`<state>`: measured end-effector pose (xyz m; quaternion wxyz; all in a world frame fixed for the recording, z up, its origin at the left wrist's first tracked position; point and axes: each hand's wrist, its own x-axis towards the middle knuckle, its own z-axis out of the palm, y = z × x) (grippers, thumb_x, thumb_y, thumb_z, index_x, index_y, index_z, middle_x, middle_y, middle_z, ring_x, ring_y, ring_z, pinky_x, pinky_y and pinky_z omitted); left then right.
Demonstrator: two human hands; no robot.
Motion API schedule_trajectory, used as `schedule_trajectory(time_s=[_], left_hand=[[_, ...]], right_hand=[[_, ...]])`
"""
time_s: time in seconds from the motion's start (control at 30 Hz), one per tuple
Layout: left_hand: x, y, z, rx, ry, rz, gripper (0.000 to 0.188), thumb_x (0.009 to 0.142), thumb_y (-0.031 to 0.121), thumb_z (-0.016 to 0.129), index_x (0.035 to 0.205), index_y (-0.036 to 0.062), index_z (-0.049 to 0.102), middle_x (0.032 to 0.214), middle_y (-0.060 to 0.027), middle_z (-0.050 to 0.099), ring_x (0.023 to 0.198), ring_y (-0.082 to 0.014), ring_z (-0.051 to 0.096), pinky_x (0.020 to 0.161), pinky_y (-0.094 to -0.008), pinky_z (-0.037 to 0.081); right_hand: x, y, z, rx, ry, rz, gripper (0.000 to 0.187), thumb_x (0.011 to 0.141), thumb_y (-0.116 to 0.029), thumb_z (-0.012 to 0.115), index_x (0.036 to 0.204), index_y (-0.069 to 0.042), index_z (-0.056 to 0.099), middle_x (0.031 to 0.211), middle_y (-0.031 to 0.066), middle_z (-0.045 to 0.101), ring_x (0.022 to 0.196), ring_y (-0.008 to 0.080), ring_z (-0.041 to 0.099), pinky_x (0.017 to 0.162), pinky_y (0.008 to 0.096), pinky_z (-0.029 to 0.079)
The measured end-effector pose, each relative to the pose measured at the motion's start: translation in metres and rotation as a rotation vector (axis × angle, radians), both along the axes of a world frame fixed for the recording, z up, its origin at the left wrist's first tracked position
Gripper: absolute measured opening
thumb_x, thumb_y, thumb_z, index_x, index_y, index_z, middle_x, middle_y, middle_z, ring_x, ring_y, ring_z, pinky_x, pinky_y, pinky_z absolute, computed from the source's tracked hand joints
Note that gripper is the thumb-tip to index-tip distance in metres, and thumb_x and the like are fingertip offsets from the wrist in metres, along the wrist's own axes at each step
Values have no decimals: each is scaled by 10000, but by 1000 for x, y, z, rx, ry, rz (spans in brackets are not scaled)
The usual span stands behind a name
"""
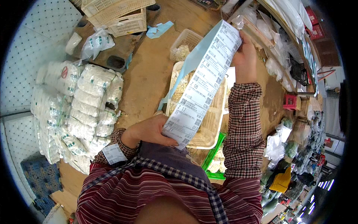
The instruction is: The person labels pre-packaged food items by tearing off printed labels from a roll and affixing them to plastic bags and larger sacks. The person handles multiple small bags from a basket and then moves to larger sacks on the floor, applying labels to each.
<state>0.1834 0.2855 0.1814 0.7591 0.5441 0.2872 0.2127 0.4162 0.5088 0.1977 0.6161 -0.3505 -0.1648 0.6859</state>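
Observation:
A long white strip of printed labels with a pale blue backing stretches between my two hands. My left hand grips its lower end close to my chest. My right hand holds the upper end, raised out in front of me. Under the strip sits a shallow cream plastic basket with pale produce inside. A single white label is stuck on my left sleeve.
A heap of clear bags of white produce lies at my left. Stacked cream crates and a small basket stand farther ahead. A green crate is below the basket. Shelves with bags line the right.

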Motion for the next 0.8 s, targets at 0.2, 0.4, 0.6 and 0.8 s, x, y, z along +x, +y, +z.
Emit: schedule_trajectory(time_s=[0.2, 0.4, 0.6, 0.8], left_hand=[[6, 2, 7, 19, -111, 210, 435, 693, 80, 638, 1080, -11, 462, 980, -81, 557, 875, -146, 526, 739, -271, 429], [13, 8, -4, 5, -87, 317, 428, 711, 67, 619, 1096, -7, 447, 986, -74, 551, 877, -143, 521, 745, -272, 427], [38, 29, -42, 97, 253, 170, 337, 713, 92, 599, 1007, -18, 476, 867, -113, 567, 770, -169, 544, 668, -282, 430], [62, 27, -150, -36, 343, -73, 347, 693, 120, 591, 990, -17, 477, 801, -153, 560, 724, -207, 556, 635, -306, 429]], right_hand=[[-14, 1, -1, -6, 20, 129, 212, 851, -134, 399, 898, 54, 484, 859, 125, 564, 787, 227, 559, 711, 352, 470], [-18, -69, -10, 113, -1267, 158, 212, 803, -164, 514, 806, 42, 563, 799, 87, 573, 665, 137, 529, 619, 241, 424], [-16, -170, -35, 812, -1330, 366, 281, 569, -103, 704, 810, -25, 583, 786, 116, 545, 714, 267, 526, 607, 316, 446], [20, -207, -178, 228, -881, 562, 156, 682, -83, 638, 788, 16, 581, 716, 91, 555, 642, 192, 531, 551, 297, 429]])
